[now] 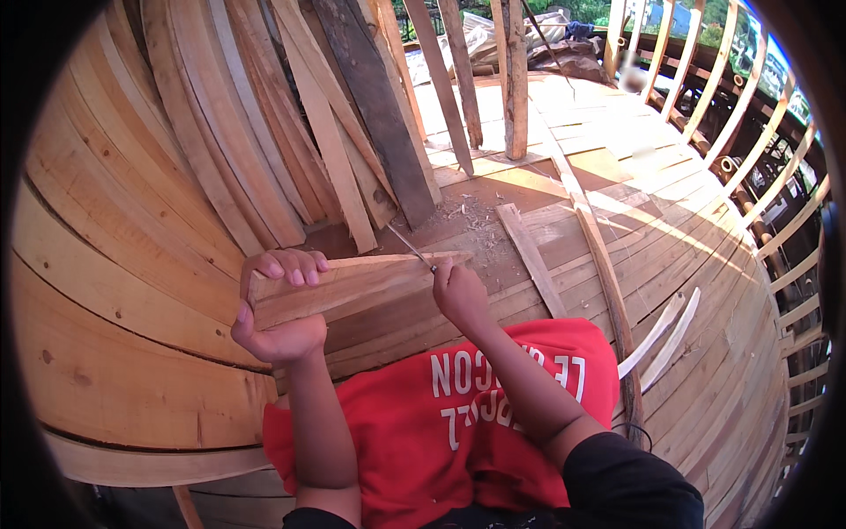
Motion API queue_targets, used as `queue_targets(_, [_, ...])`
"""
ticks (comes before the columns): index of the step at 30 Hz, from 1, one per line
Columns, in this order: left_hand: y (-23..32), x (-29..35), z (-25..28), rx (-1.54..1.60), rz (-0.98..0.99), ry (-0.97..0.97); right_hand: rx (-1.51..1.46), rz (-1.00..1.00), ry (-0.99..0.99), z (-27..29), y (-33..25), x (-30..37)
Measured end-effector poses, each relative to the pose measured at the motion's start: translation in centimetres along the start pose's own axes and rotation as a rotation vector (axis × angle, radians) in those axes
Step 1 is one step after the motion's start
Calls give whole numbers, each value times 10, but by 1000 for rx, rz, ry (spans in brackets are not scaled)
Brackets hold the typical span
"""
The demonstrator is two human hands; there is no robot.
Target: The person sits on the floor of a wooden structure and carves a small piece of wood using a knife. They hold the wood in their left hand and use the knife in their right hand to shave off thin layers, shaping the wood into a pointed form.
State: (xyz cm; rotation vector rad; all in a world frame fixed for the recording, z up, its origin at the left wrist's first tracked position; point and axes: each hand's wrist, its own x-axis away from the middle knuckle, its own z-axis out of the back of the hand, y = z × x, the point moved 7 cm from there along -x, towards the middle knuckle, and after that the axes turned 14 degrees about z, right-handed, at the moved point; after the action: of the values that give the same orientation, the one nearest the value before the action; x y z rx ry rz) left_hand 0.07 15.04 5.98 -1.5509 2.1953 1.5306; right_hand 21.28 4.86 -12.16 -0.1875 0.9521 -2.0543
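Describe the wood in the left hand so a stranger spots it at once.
Find the red cloth over the lap, bottom centre. Just above it, the left hand grips the broad end of a wooden piece that tapers toward the right hand and its thin-bladed tool. Unlike the long planks beyond, it is short and wedge-shaped.

We see much of the black right sleeve (630, 485) and an edge of the left sleeve (313, 518), also black. The 2 forearms (324, 423) are bare. Creased red fabric (388, 432) with white block lettering (440, 376) covers the lap; worn or draped, we cannot tell.
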Motion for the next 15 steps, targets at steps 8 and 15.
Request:
queue_targets(8, [-5, -3, -33, -69, 26, -162, -106, -4, -6, -5, 27, -15])
queue_targets(15, [-10, -5, -10, -11, -48, 363, -177, -24, 49, -11, 19, -18])
